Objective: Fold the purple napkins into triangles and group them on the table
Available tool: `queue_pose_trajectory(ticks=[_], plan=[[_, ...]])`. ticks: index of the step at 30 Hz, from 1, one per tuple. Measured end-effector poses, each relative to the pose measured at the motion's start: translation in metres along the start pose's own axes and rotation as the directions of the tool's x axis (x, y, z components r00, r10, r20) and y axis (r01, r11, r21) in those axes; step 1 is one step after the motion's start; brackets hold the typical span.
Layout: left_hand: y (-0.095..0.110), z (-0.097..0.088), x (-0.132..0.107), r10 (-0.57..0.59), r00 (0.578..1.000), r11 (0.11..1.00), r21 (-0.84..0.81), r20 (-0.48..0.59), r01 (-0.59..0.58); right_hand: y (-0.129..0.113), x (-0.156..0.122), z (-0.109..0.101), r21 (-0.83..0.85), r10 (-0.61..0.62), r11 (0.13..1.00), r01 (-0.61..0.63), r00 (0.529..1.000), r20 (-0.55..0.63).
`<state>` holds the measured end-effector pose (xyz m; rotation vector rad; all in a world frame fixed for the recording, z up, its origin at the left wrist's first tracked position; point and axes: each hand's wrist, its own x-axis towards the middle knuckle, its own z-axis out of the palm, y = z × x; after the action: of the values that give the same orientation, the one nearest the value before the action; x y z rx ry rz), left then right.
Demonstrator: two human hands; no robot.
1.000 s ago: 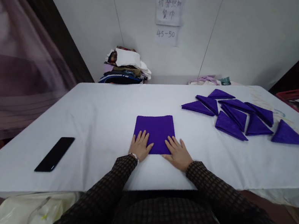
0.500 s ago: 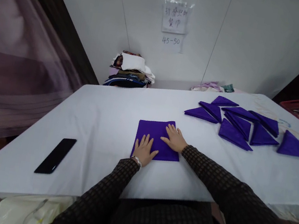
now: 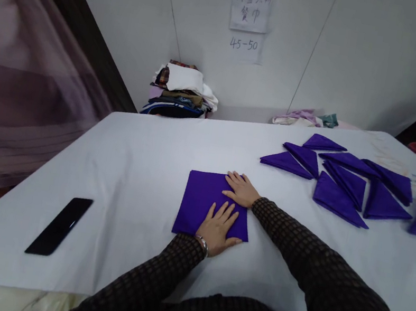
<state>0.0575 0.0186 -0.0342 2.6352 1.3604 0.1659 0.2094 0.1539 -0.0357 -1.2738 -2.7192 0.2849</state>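
One black phone (image 3: 59, 226) lies at eight o'clock from the purple square cloth (image 3: 200, 197), on the white tabletop (image 3: 140, 176). One pile of folded clothes (image 3: 182, 92) sits at eleven, by the far edge. The single cloth lies flat before the person. At its five o'clock the left hand (image 3: 216, 230) rests, fingers spread and relaxed; at its two, the right hand (image 3: 242, 191), likewise unclenched. Farther out at two lie nine purple folded triangles (image 3: 339, 200).

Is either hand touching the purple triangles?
No, the left hand and right hand both rest on the square purple cloth.
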Motion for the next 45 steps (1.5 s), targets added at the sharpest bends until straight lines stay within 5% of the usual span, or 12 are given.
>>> queue_pose_trajectory(ticks=[10, 15, 17, 21, 25, 29, 33, 39, 42, 45], plan=[[0.006, -0.008, -0.002, -0.013, 1.000, 1.000, -0.014, 0.009, 0.013, 0.040, 0.045, 0.001, -0.006, 0.105, 0.994, -0.105, 0.994, -0.014], [0.007, -0.008, -0.002, -0.013, 1.000, 1.000, -0.016, 0.010, 0.013, 0.034, 0.046, -0.017, 0.112, 0.226, 0.967, -0.231, 0.973, 0.052], [0.007, -0.008, 0.000, -0.019, 1.000, 0.999, -0.036, 0.004, 0.019, 0.017, 0.033, -0.023, 0.148, 0.204, 0.968, -0.203, 0.979, 0.008], [0.010, -0.008, -0.003, -0.045, 0.999, 0.995, -0.088, -0.001, 0.044, -0.034, -0.021, -0.020, 0.170, -0.055, 0.983, 0.063, 0.997, -0.051], [0.011, -0.013, -0.030, -0.127, 0.990, 0.989, -0.084, -0.055, 0.122, -0.069, -0.085, -0.004, 0.186, -0.127, 0.975, 0.125, 0.992, -0.003], [-0.005, -0.019, -0.077, -0.271, 0.958, 0.962, -0.028, -0.093, 0.270, -0.074, -0.120, 0.006, 0.156, -0.187, 0.970, 0.184, 0.982, -0.001], [-0.033, -0.022, -0.115, -0.476, 0.855, 0.876, -0.030, -0.204, 0.481, -0.069, -0.128, 0.008, 0.122, -0.207, 0.970, 0.210, 0.978, -0.036], [-0.045, -0.026, -0.131, -0.517, 0.797, 0.848, -0.056, -0.313, 0.528, -0.069, -0.133, 0.008, 0.095, -0.216, 0.970, 0.222, 0.974, -0.071], [-0.028, -0.026, -0.117, -0.467, 0.831, 0.879, -0.054, -0.304, 0.474, -0.076, -0.134, 0.010, 0.090, -0.240, 0.965, 0.245, 0.968, -0.068], [0.002, -0.022, -0.094, -0.285, 0.935, 0.958, -0.017, -0.210, 0.288, -0.085, -0.134, 0.015, 0.062, -0.268, 0.960, 0.272, 0.961, -0.067]])
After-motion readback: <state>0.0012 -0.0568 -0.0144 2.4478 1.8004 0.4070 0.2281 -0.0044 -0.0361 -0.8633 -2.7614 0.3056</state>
